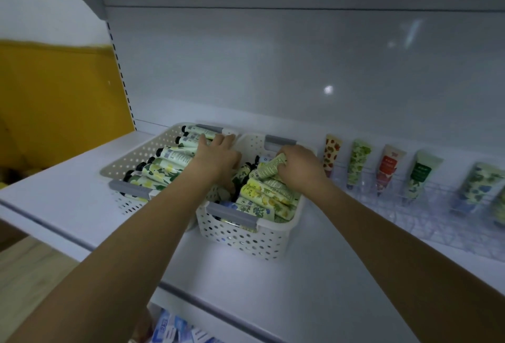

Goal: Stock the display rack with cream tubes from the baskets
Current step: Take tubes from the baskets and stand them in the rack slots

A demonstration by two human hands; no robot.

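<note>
- We are noting the left basket sitting on the shelf, packed with cream tubes lying sideways, black caps pointing left.
- We are seeing the left hand resting flat on those tubes by the basket's right edge, fingers fairly straight, gripping nothing.
- We are marking the right basket touching the left one, holding a jumbled heap of tubes.
- We are seeing the right hand curling round a pale green tube atop that heap.
- We are logging the display rack standing just right of the baskets, a row of upright tubes in it.
- We are seeing the white shelf carrying everything, a glossy back panel behind, a yellow wall far left.
</note>
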